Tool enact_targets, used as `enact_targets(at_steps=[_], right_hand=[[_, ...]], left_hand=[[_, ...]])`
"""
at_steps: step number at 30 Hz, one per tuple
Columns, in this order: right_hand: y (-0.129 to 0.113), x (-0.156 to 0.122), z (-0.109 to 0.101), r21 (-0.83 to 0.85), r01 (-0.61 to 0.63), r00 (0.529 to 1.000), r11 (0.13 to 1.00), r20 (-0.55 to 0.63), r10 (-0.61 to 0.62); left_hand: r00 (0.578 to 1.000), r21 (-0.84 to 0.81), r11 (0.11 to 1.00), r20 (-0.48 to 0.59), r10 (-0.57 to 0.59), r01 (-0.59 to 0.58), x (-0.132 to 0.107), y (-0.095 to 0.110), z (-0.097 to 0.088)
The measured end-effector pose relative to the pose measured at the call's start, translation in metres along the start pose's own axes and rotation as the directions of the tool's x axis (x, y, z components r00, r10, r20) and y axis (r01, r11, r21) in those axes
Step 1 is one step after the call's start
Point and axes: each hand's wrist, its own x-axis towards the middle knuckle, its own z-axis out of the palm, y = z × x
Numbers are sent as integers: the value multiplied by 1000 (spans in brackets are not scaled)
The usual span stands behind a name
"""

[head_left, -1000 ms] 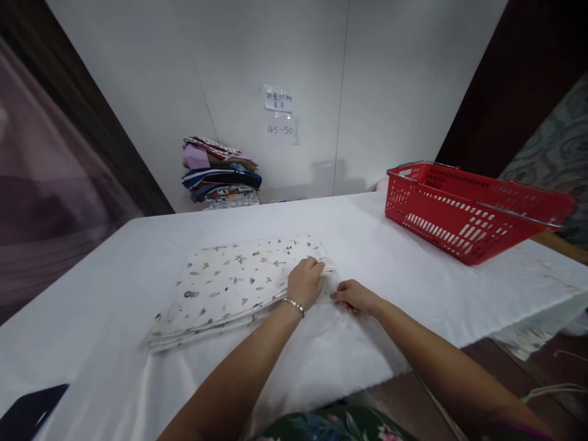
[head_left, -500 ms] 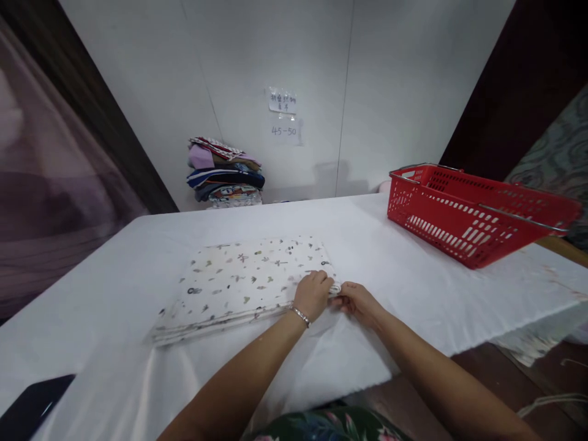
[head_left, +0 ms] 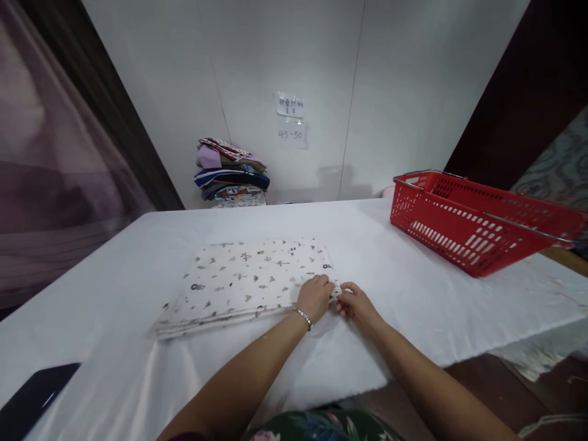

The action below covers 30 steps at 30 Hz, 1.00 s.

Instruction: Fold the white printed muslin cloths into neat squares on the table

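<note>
A white cloth (head_left: 257, 275) with small printed motifs, folded into a flat layered rectangle, lies on the white-covered table. My left hand (head_left: 315, 297), with a bracelet at its wrist, is closed over the cloth's near right corner. Just to its right, my right hand (head_left: 359, 306) has its fingers curled, with the tips at the edge of that same corner. The left hand's fingertips are partly hidden behind the hand, and the layers between the two hands show only as a small rolled edge.
At the back right of the table (head_left: 184, 242) stands a red plastic basket (head_left: 454, 223) with metal handles. A pile of folded fabrics (head_left: 232, 174) rests by the wall. Handwritten paper signs (head_left: 291, 119) hang above. A dark flat object (head_left: 39, 398) lies at the front left.
The view has shifted slightly. My right hand's fingers have moved a little at the cloth's corner; the left hand keeps its place on the cloth.
</note>
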Motion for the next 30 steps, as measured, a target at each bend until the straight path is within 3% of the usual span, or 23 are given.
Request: enact_targets(at_steps=[6,12,17,22,30], right_hand=[[-5,0,2,-3,-44,998,999,53,44],[-3,5,4,-163,-102,991,981,-105,86],[-4,1,4,-181,-94,988,979,-136,69],[-7,-5,-1,-183,-120,986,976,-134,96],[-3,-6,-6,-186,-125,988,975,-113,106]], left_hand=[[999,2,1000,32,-1,1,-2,1,5],[999,2,1000,32,3,-4,-3,5,4],[997,27,998,40,-61,60,-15,0,-4],[982,89,985,108,-157,148,-52,-33,-21],[917,191,905,49,-396,381,-139,-117,-58]])
